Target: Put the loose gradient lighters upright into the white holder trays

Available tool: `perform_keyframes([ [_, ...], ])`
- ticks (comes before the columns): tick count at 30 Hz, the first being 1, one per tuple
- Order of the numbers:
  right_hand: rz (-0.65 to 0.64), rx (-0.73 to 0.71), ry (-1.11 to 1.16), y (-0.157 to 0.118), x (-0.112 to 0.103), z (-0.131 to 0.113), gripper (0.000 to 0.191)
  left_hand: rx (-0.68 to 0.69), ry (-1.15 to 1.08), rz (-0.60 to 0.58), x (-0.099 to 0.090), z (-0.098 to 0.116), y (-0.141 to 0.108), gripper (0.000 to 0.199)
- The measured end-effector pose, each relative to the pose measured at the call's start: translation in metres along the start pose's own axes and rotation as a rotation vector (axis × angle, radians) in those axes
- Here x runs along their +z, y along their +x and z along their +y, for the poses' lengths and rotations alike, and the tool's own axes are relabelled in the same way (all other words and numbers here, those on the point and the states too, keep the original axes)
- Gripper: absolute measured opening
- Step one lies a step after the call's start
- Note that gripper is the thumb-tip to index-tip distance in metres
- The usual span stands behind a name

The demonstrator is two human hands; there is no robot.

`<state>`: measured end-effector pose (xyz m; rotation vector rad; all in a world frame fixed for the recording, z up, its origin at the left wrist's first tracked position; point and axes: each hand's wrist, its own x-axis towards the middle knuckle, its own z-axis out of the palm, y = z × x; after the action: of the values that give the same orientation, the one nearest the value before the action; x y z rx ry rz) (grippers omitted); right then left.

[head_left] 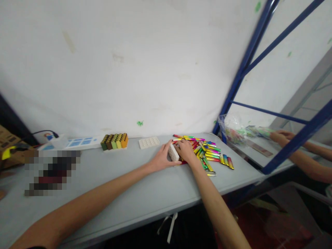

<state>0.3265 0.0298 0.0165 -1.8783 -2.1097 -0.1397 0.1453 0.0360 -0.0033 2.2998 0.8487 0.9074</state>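
My left hand grips a white tray tipped up on its side, thumb at the bottom edge and fingers at the top. Right behind that tray, my right hand curls its fingers down at the edge of a pile. What those fingertips hold is hidden. The pile of slim, shiny pieces, shaped like lighters, spreads to the right in gold, red, green, blue and purple. A second white tray with rows of hollows lies flat near the wall.
Left of the flat tray, a block of upright green, yellow and orange pieces with dark tops stands on a white base. A power strip sits farther left. Blue rack posts rise at right, where another person's arms work near a plastic bag.
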Motion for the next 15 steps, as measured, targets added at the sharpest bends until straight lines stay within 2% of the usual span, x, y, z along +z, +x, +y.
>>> perform_keyframes([
  [2,-0.021,-0.081,-0.01,0.0,0.004,-0.005,0.033,0.022,0.0,-0.002,0.0,-0.001,0.0,0.115],
  [5,-0.055,-0.137,-0.025,-0.002,0.011,-0.009,0.053,0.04,-0.003,-0.004,-0.002,-0.001,-0.001,0.114],
  [6,-0.059,-0.133,-0.024,-0.003,0.013,-0.009,0.054,0.041,-0.001,-0.005,-0.002,-0.001,-0.001,0.113],
  [10,-0.053,-0.074,-0.017,-0.004,0.011,0.001,0.038,0.057,0.017,0.015,-0.003,0.002,-0.001,0.104],
  [15,-0.027,-0.04,-0.012,0.0,0.003,0.007,0.036,0.051,0.018,0.025,-0.003,0.005,-0.001,0.097],
])
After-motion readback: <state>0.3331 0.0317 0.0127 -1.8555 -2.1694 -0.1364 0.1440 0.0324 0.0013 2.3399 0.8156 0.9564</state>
